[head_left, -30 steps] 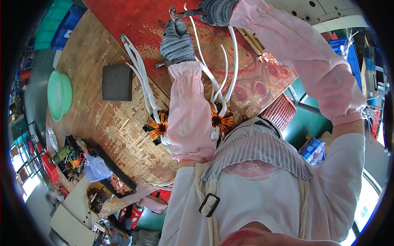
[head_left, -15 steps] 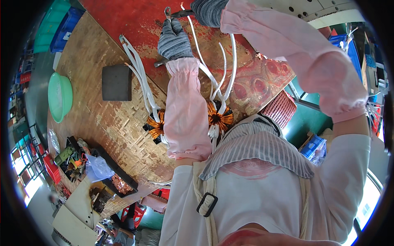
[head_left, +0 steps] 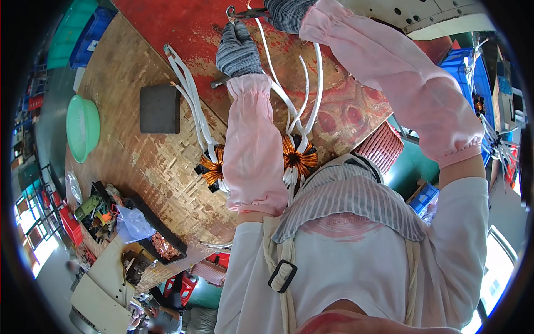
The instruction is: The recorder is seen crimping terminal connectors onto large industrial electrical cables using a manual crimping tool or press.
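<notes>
Near the top edge, my left hand (head_left: 238,51), in a grey knit glove, pinches a ring terminal (head_left: 230,11) on the end of a lead. My right hand (head_left: 289,14), gloved alike and partly cut off by the picture's top, is closed round dark pliers (head_left: 251,13), whose jaws are at the terminal. White sleeved leads (head_left: 316,89) rise from a copper-wound ring coil (head_left: 299,158) right of my left forearm. A second coil (head_left: 211,170) lies left of it, partly hidden by my pink sleeve. Under my left wrist a metal tool end (head_left: 219,83) sticks out.
A dark square block (head_left: 159,108) and a green basin (head_left: 82,129) are on the worn wooden table (head_left: 119,72). At lower left are a black tray (head_left: 172,245) with copper scraps and a clear plastic bag (head_left: 133,225). Blue crates (head_left: 467,64) stand at right.
My right forearm and elbow have swung inward, to the left. The pliers have shifted slightly at the terminal. My left hand keeps its pinch in nearly the same place.
</notes>
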`<state>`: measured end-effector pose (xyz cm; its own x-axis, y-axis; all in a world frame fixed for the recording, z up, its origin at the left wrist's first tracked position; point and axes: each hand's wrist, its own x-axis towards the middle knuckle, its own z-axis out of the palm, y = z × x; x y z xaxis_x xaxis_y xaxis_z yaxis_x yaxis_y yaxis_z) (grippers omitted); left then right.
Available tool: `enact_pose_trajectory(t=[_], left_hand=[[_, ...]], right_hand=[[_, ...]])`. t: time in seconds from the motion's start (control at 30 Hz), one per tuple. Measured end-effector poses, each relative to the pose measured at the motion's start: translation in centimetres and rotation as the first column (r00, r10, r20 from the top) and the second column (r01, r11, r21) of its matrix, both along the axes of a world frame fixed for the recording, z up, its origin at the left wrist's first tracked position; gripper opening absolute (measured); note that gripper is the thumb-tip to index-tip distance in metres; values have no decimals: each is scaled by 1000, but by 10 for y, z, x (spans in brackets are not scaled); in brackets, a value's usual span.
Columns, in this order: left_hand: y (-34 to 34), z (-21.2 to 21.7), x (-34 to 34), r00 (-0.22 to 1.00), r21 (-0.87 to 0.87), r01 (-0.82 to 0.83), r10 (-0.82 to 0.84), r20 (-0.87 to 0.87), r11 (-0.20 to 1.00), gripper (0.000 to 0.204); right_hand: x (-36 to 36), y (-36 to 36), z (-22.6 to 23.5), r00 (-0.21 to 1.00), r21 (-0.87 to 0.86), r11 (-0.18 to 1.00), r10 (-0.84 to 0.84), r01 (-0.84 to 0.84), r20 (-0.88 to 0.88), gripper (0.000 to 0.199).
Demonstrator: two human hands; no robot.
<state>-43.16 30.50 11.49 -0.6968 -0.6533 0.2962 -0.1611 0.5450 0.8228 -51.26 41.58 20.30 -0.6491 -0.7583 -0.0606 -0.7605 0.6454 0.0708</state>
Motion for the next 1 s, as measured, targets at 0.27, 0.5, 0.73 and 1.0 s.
enact_pose_trajectory(t=[0.27,0.5,0.73,1.0], left_hand=[[-4,-6,3,999,15,6,-5,-45,1000,22],[1,1,3,997,-22,3,-4,-71,1000,21],[4,6,5,999,-21,7,-7,-36,1000,23],[1,1,-1,997,-42,-72,72,-1,997,30]], right_hand=[[-1,-5,-3,1000,-8,1000,30,-30,0,25],[-3,-4,-3,999,-15,999,32,-32,1,25],[-5,-3,-4,1000,-21,999,29,-29,11,24],[-9,-4,-1,1000,-34,999,19,-18,14,23]])
